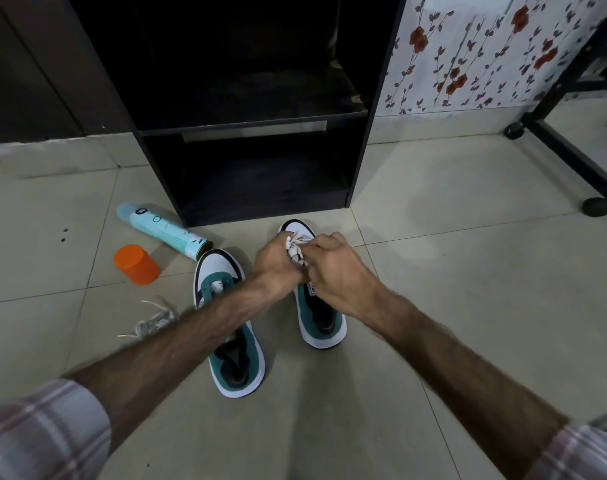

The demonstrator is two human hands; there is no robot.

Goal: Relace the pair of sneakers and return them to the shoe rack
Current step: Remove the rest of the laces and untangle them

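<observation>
1. My left hand [278,263] and right hand [333,268] are both over the front of the right sneaker [316,299], which stands just in front of the shoe rack [257,133]. The fingers of both are curled tight on the white lace [295,252], which is bunched between them. I cannot tell which eyelets it has gone through; my hands cover them.

2. If I pull unevenly, I judge one end will come out much longer than the other, and I'd have to rethread.

3. The bunched lace could twist or catch on itself as I draw it through, leaving a kink across the tongue.

4. The left sneaker [229,323] sits under my left forearm, a little further from the rack, and looks almost unlaced. Its loose lace [153,322] lies on the floor just beside it. My arm could drag or nudge either one.

5. A spray can [163,230] lies on its side by the foot of the rack, touching or nearly touching the left sneaker's toe, with an orange cap [136,265] near it. A bump might send the can rolling.

6. Both rack shelves look dark and bare; neither sneaker is on the rack yet.
</observation>
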